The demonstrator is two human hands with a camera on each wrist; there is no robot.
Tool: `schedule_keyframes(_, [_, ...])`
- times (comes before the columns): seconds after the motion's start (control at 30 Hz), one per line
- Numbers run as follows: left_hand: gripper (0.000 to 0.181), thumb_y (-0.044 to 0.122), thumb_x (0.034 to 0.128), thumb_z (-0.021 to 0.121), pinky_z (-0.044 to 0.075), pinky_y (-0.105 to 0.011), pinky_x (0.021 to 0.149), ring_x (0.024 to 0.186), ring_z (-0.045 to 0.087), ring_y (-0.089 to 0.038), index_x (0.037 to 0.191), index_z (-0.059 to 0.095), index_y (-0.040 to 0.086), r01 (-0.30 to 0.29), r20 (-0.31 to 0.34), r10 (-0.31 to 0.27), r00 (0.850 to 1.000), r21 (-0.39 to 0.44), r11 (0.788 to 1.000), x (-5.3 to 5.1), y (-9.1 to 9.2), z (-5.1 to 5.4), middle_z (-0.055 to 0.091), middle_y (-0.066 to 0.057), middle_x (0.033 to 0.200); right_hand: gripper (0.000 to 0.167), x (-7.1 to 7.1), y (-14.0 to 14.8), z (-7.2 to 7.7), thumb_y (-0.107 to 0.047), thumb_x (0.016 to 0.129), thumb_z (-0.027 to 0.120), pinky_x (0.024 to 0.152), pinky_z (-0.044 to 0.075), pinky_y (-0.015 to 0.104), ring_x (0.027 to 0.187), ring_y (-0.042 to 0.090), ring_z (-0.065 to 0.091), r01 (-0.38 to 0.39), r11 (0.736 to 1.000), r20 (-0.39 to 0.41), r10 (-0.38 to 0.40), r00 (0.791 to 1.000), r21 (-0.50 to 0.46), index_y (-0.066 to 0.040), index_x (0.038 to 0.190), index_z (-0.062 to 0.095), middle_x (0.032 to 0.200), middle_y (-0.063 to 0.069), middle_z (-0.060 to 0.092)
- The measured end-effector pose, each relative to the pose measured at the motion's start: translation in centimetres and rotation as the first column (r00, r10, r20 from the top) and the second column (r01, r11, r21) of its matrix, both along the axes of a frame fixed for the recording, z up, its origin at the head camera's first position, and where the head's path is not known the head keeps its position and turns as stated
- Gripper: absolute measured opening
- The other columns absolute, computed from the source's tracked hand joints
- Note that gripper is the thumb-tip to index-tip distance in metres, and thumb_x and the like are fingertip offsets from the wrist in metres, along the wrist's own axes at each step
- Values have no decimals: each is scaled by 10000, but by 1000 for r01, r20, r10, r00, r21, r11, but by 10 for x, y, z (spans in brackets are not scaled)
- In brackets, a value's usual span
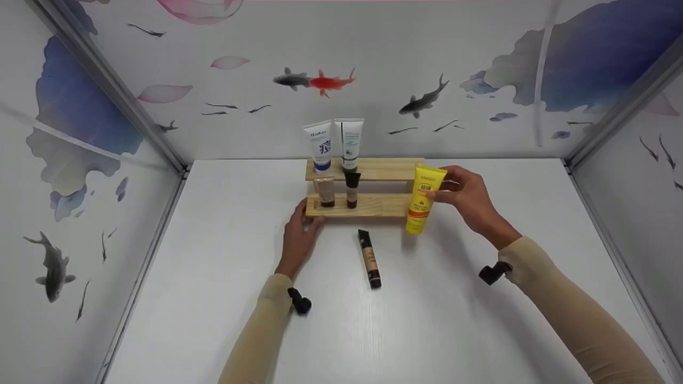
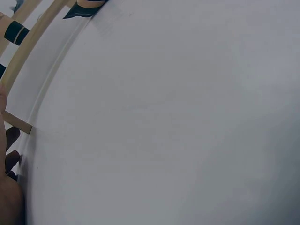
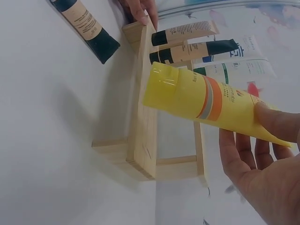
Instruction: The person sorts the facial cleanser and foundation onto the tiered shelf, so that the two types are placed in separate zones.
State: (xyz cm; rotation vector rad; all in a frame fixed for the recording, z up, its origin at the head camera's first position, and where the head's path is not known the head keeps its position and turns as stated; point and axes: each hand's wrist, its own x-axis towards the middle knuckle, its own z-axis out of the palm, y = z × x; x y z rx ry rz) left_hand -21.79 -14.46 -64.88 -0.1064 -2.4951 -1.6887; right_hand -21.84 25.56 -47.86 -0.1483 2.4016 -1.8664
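My right hand (image 1: 468, 200) pinches a yellow tube (image 3: 206, 98) between thumb and fingers, cap down, in front of the right end of a two-tier wooden rack (image 1: 381, 205). At the rack's left end, my left hand (image 1: 300, 234) holds the lower tier's corner. On the upper tier stand a white tube with a blue cap (image 1: 320, 144) and a white tube with a dark cap (image 1: 349, 141). The lower tier bears a beige tube (image 1: 326, 193) and a slim beige tube with a black end (image 1: 352, 190), both upright.
A beige and black tube (image 1: 370, 258) lies on the white table (image 1: 427, 320) in front of the rack. Printed wall panels (image 1: 373, 42) enclose the table at the back and both sides.
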Motion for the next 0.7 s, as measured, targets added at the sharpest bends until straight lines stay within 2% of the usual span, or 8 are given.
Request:
schedule_keyframes(0.3, [797, 506, 1092, 677, 454, -481, 1228, 1424, 606, -250, 1722, 369, 129, -6, 17, 7, 1000, -16, 1000, 0, 0, 0, 524, -95, 1674, 520, -7, -4, 7, -50, 962, 865, 973, 615, 239, 1217, 266, 681, 41, 999, -37, -42, 998, -35, 25, 1424, 637, 1363, 135, 665])
schedule_keyframes(0.7, [819, 533, 1086, 676, 442, -484, 1235, 1426, 601, -255, 1723, 366, 122, -4, 8, 5, 1000, -10, 1000, 0, -1, 0, 529, -103, 1668, 510, -15, -9, 10, -115, 982, 866, 1016, 595, 250, 1248, 265, 660, 53, 998, -76, -51, 996, 20, -19, 1434, 651, 1377, 127, 670])
